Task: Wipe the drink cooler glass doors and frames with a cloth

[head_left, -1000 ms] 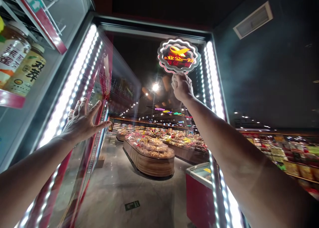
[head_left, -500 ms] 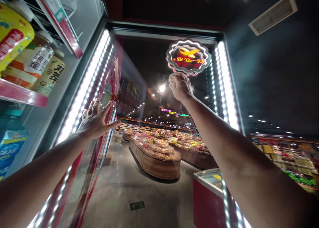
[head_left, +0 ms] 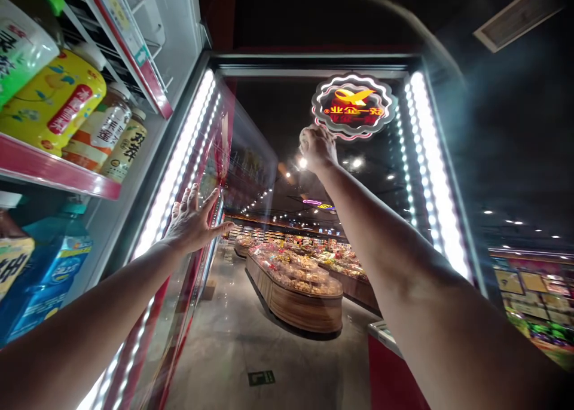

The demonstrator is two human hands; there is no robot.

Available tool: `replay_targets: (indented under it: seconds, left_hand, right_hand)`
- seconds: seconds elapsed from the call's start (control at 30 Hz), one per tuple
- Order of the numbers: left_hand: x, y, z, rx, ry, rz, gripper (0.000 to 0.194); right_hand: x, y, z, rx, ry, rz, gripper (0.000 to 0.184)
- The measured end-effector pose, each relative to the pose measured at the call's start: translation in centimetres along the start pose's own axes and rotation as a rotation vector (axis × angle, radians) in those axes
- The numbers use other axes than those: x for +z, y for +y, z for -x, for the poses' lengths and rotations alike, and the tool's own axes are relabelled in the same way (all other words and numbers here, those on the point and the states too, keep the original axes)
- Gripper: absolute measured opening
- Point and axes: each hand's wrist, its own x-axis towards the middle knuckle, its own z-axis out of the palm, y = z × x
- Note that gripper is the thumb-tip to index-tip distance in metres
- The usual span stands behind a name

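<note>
An open glass door [head_left: 287,108] fills the middle of the view, its frame lit by white light strips [head_left: 437,177]. My left hand [head_left: 194,222] lies with fingers spread against the door's left side, beside the left light strip, and holds nothing. My right hand [head_left: 318,150] is raised to the upper glass, fingers curled and pressed against it. Something pale may be bunched under those fingers, but I cannot make it out. Just above and right of that hand, a lit scalloped sign [head_left: 354,106] shows its lettering reversed.
At left, fridge shelves [head_left: 58,165] hold several drink bottles [head_left: 58,108]. Through the glass stand a wood-sided display island [head_left: 298,305] with packed goods and a red chest cabinet [head_left: 390,368]. A green floor marker [head_left: 260,378] lies on the shiny floor.
My right hand has slid left over the glass, away from beneath the sign's middle. My left hand keeps its place on the door. The view has turned left, showing more bottles.
</note>
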Motion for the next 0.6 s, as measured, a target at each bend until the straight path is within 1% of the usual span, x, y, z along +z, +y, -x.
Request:
replay_targets:
  seconds: [0.1,0.17,0.27,0.33,0.43,0.47,0.5,0.6]
  left_hand:
    - [0.1,0.0,-0.1,-0.013,-0.009,0.006,0.101]
    - [0.1,0.0,-0.1,-0.022,-0.014,0.013,0.100]
    - [0.1,0.0,-0.1,-0.022,-0.013,0.023,0.101]
    - [0.1,0.0,-0.1,-0.016,-0.016,0.021,0.103]
    - [0.2,-0.1,-0.1,-0.012,-0.012,0.012,0.102]
    - [0.2,-0.2,-0.1,-0.013,-0.010,0.012,0.101]
    - [0.2,-0.2,-0.2,-0.016,-0.011,0.013,0.099]
    - [0.2,-0.2,-0.2,-0.022,-0.019,0.019,0.099]
  right_hand:
    - [0.5,-1.2,0.1,-0.077,-0.043,-0.023,0.028]
    - [0.7,-1.7,0.1,-0.054,-0.049,-0.030,0.030]
    - [1.4,-2.7,0.0,0.000,-0.016,-0.038,0.030]
    - [2.1,-3.5,-0.1,-0.043,-0.019,-0.052,0.032]
    - [2.9,-4.6,-0.4,-0.159,-0.062,-0.084,0.033]
    - [3.0,-4.9,-0.5,-0.166,-0.068,-0.089,0.033]
    - [3.1,-5.2,-0.6,-0.155,-0.068,-0.090,0.033]
    - [3.3,-6.2,-0.7,-0.064,-0.034,-0.078,0.033]
